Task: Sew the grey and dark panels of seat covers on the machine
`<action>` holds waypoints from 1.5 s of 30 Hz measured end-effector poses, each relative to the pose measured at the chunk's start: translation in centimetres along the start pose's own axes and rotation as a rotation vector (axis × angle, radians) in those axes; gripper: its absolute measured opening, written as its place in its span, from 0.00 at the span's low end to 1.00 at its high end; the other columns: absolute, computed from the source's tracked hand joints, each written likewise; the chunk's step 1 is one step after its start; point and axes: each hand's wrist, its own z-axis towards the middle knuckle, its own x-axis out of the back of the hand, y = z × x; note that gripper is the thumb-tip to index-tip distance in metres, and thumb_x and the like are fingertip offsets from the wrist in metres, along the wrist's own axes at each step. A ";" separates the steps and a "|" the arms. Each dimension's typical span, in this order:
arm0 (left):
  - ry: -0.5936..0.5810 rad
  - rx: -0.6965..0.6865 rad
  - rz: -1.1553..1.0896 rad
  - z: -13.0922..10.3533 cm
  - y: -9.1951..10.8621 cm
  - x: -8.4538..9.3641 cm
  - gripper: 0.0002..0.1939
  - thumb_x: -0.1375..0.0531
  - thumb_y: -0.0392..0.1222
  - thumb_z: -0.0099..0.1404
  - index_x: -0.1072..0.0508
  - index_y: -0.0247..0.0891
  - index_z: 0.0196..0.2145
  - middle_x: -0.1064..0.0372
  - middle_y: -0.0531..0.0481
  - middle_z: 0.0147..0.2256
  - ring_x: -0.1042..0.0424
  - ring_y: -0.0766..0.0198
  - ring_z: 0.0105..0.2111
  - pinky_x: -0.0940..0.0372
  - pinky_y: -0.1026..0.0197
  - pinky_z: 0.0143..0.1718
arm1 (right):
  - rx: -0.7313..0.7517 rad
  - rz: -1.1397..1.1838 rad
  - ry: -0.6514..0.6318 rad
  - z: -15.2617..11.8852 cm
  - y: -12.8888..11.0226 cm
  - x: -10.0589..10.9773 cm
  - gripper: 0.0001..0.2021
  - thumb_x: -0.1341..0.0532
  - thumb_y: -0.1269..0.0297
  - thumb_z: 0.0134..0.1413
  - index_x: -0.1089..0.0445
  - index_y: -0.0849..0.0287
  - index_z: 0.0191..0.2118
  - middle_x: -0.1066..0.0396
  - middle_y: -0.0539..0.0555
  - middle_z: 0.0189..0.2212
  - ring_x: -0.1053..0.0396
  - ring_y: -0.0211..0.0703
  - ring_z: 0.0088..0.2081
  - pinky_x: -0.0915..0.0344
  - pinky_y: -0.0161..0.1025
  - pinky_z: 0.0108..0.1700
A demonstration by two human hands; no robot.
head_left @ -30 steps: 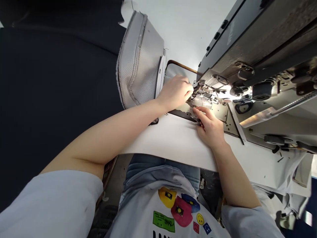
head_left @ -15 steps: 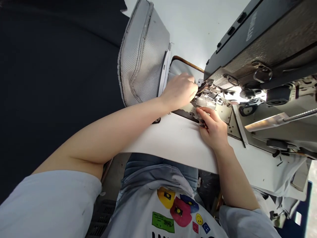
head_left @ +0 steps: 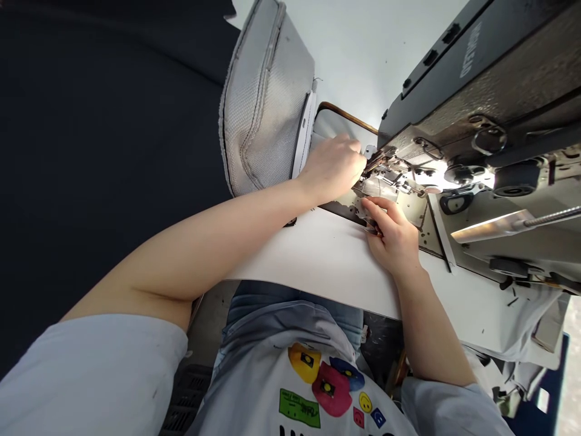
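Note:
My left hand [head_left: 334, 168] is at the needle area of the sewing machine [head_left: 454, 100], its fingers curled closed beside the presser foot. Whatever they pinch is hidden behind the knuckles. Lower and to the right, my right hand [head_left: 394, 237] rests at the front of the metal machine bed [head_left: 347, 206]. Its fingers are wrapped round small thread snips [head_left: 371, 229], whose pointed metal tips stick out to the left. A grey woven piece [head_left: 267, 109], shaped like a bag with seamed edges, stands just left of my left hand. Along its right side runs a pale strip [head_left: 303, 136].
Dark cloth [head_left: 109, 121] covers the left side. The white tabletop [head_left: 318, 251] runs along the front edge. A lamp with a flexible neck [head_left: 494, 226] reaches in from the right. Pale fabric scraps [head_left: 521, 327] lie at the lower right.
The machine and the grey piece appear slightly further right in view, as if the camera turned a little. Both hands keep nearly the same pose and place.

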 end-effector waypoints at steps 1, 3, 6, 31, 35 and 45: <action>0.020 -0.006 -0.017 0.0 -0.1 -0.2 0.14 0.49 0.27 0.64 0.28 0.36 0.25 0.33 0.46 0.28 0.31 0.56 0.39 0.38 0.55 0.38 | -0.005 0.000 -0.006 0.0 0.0 0.0 0.29 0.46 0.76 0.48 0.29 0.54 0.57 0.25 0.54 0.52 0.24 0.42 0.40 0.31 0.35 0.31; 0.075 -0.025 -0.060 0.0 -0.5 -0.9 0.15 0.49 0.29 0.65 0.27 0.36 0.26 0.34 0.46 0.28 0.31 0.57 0.39 0.37 0.55 0.39 | -0.021 0.003 -0.018 0.0 0.0 0.0 0.30 0.46 0.76 0.47 0.29 0.53 0.58 0.26 0.54 0.53 0.24 0.42 0.41 0.30 0.35 0.32; 0.143 -0.053 -0.131 0.0 -1.0 -1.7 0.17 0.50 0.33 0.68 0.26 0.37 0.27 0.34 0.46 0.27 0.31 0.57 0.38 0.36 0.54 0.41 | -0.034 0.003 -0.027 -0.1 0.0 0.0 0.31 0.46 0.75 0.47 0.30 0.51 0.59 0.26 0.54 0.53 0.23 0.44 0.41 0.29 0.36 0.33; 0.158 -0.056 -0.143 0.2 -1.0 -1.9 0.16 0.49 0.32 0.67 0.25 0.38 0.27 0.32 0.44 0.28 0.31 0.55 0.38 0.37 0.53 0.39 | -0.050 0.021 -0.026 0.1 0.0 -0.1 0.31 0.46 0.76 0.48 0.30 0.52 0.59 0.26 0.55 0.53 0.23 0.43 0.40 0.27 0.37 0.35; 0.153 -0.049 -0.146 0.1 -0.8 -1.7 0.15 0.49 0.30 0.65 0.26 0.38 0.26 0.33 0.45 0.27 0.31 0.55 0.38 0.38 0.53 0.38 | -0.057 0.016 -0.038 -0.1 0.0 -0.1 0.32 0.46 0.75 0.48 0.30 0.50 0.60 0.26 0.54 0.54 0.23 0.44 0.40 0.28 0.37 0.35; 0.090 0.008 -0.173 0.4 -0.5 -1.6 0.15 0.47 0.34 0.68 0.24 0.37 0.28 0.29 0.43 0.32 0.29 0.52 0.44 0.37 0.51 0.46 | -0.083 -0.143 -0.021 2.2 -0.1 -0.8 0.34 0.48 0.75 0.51 0.37 0.55 0.65 0.36 0.62 0.64 0.26 0.50 0.50 0.28 0.38 0.33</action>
